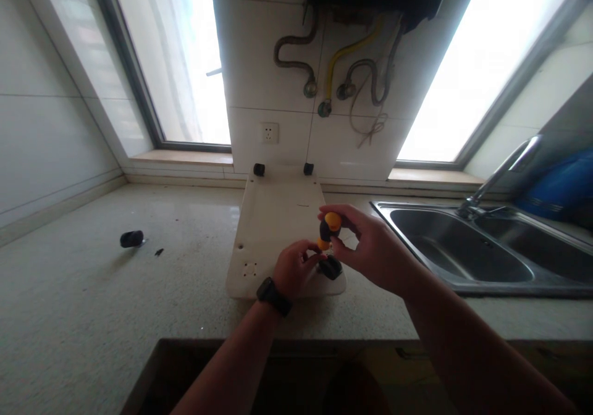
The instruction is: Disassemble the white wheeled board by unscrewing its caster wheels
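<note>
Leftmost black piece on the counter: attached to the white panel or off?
Off: the black piece lies apart from the white panel.

We've got a steel sink (458,248), tap (500,171) and blurry blue thing (563,186) right of our right hand (365,245). Past our left hand (293,268): wall socket (270,133), yellow pipe (330,72) higher, window (185,63) farther left.
</note>
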Action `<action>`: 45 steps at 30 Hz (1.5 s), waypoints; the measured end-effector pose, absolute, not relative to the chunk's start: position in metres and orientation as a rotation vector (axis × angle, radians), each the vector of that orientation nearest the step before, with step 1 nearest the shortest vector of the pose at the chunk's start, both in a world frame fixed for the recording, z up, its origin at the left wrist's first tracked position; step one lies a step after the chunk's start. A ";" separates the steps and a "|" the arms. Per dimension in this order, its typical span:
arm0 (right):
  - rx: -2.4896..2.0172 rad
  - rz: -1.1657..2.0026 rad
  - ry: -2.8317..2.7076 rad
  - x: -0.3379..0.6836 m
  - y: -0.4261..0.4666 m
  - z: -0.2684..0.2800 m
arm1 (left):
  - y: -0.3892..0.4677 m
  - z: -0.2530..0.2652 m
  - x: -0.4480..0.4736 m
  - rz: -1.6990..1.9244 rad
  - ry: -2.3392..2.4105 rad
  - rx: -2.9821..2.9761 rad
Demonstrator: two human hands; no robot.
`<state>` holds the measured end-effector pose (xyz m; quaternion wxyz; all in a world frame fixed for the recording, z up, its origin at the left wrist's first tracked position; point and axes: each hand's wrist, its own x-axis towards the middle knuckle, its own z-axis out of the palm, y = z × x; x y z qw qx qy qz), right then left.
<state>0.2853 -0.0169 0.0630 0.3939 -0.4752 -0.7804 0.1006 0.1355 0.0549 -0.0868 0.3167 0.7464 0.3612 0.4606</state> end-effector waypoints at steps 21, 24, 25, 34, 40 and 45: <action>-1.189 0.156 -2.009 0.280 -0.015 0.059 | 0.056 -0.086 0.135 1.204 1.027 1.939; -1.199 0.251 -1.914 0.287 -0.009 0.059 | 0.054 -0.086 0.135 1.157 0.970 1.942; -1.205 0.269 -1.889 0.289 -0.009 0.060 | 0.054 -0.086 0.135 1.149 0.950 1.937; -1.255 0.205 -2.011 0.285 -0.017 0.060 | 0.055 -0.085 0.136 1.188 1.044 1.954; -1.162 0.286 -1.950 0.286 -0.011 0.054 | 0.055 -0.086 0.135 1.185 1.022 1.921; -1.155 0.309 -1.929 0.292 -0.009 0.055 | 0.054 -0.086 0.135 1.132 0.851 1.889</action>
